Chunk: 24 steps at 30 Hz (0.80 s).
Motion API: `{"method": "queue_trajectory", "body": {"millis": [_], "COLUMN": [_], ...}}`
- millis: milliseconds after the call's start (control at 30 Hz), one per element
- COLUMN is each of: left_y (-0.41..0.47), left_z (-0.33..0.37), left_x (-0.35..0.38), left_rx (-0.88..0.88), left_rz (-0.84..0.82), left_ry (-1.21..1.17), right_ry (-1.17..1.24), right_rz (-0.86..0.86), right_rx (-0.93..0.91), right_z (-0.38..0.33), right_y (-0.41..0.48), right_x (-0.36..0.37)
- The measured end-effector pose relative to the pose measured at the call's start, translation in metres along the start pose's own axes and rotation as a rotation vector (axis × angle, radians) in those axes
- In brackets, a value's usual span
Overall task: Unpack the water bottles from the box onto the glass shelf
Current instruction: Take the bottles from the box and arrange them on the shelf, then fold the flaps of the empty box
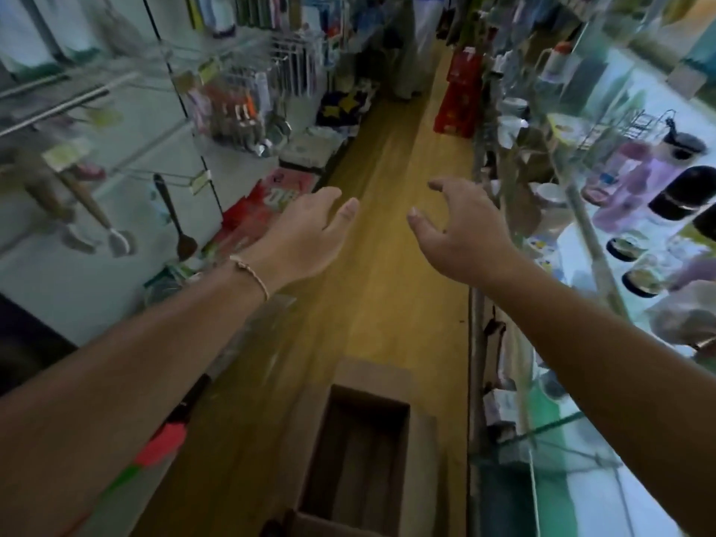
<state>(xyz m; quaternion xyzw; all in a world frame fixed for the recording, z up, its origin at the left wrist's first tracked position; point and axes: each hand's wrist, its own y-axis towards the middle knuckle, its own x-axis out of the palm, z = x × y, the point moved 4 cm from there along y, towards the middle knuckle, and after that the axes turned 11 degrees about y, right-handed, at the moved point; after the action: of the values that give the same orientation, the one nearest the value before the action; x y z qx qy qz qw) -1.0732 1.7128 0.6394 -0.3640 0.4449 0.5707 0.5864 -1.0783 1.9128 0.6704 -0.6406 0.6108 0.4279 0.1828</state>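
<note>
At the left, a dark spoon hangs on the white wall of the aisle. The left hand is stretched forward over the wooden floor. Its fingers are almost straight and close together, the thumb is a little apart, and it holds nothing. A thin bracelet is on its wrist.

Below, the cardboard box stands on the floor near the foot of the right-hand shelves. Its open top faces up and its long axis runs along the aisle, away from the person. The inside is dark, so I cannot tell what is in it.

The right hand is also forward, with the fingers spread and loosely curled (like a claw). It grips nothing.

At the right is the glass shelf. The bottles stand on it behind its front edge, toward the far end, and their long axes are upright. The purple bottle is pale and half transparent. Just beside it, nearer the back edge, the black bottle is matte, with a thin light ring low on the body. More round dark things stand nearer along the shelf, too blurred to name.
</note>
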Motion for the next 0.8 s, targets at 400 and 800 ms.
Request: {"method": "queue_trajectory", "body": {"millis": [400, 800], "left_y": [0.001, -0.075], "left_z": [-0.078, -0.129], "left_x": [0.138, 0.402], "left_rx": [0.002, -0.137], "left_rz": [-0.176, -0.442], "left_ry": [-0.088, -0.028], "right_ry": [0.037, 0.121], "right_rz": [-0.160, -0.418], "right_rx": [0.272, 0.571], "right_z": [0.070, 0.252], "right_y": [-0.034, -0.173], "right_x": [0.143, 0.341]}}
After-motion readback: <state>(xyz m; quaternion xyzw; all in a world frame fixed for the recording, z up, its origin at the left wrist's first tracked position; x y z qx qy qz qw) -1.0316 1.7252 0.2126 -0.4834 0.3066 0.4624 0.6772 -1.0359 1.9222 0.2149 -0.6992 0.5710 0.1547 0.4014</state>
